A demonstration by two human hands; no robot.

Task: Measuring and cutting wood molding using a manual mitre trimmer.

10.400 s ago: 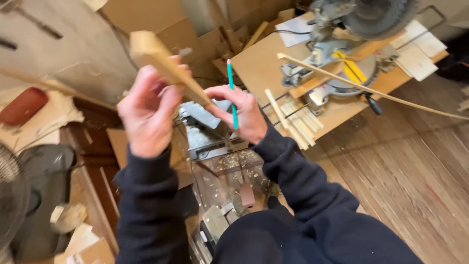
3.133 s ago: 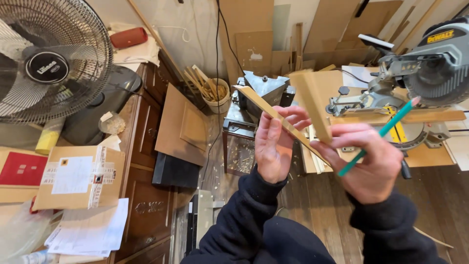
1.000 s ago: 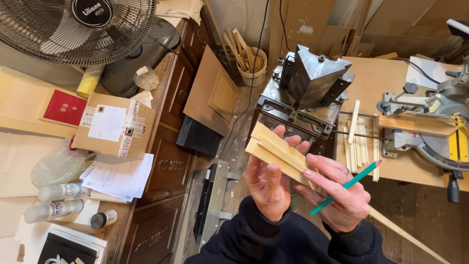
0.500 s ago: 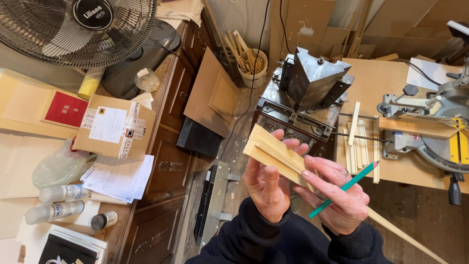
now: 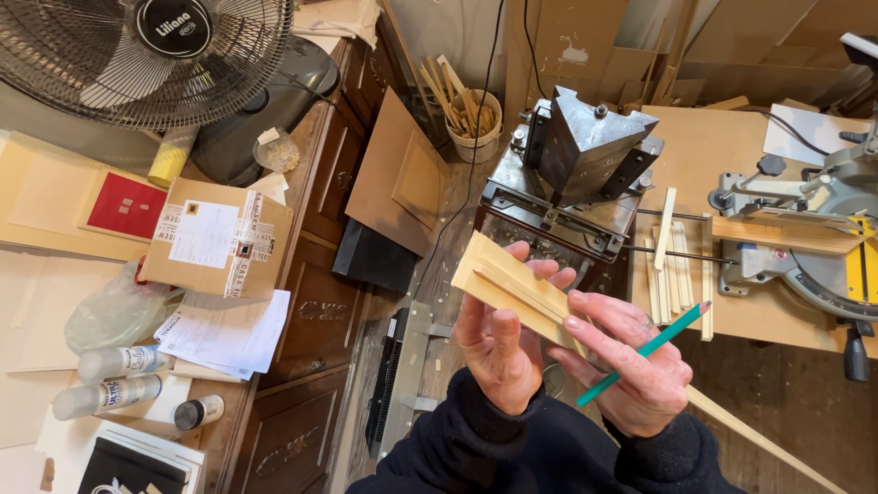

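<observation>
Head view: left hand (image 5: pixel 498 352), right hand (image 5: pixel 631 375) hold wood strip (image 5: pixel 512 284) unmoved.

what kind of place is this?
Most likely a small woodworking or framing workshop: a miter saw on a board bench, a bucket of wood offcuts, and loose wood strips. The left hand and right hand hold a pale wooden moulding.

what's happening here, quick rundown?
A person in a dark sweater stands in a cluttered wood workshop and holds a long pale wooden moulding strip up in front of them. The left hand grips it near its cut end, and the right hand steadies it further down while also holding a teal pencil. Past the hands stands a grey metal machine, with a mitre saw on the board to its right and loose wood strips beside it.
</observation>
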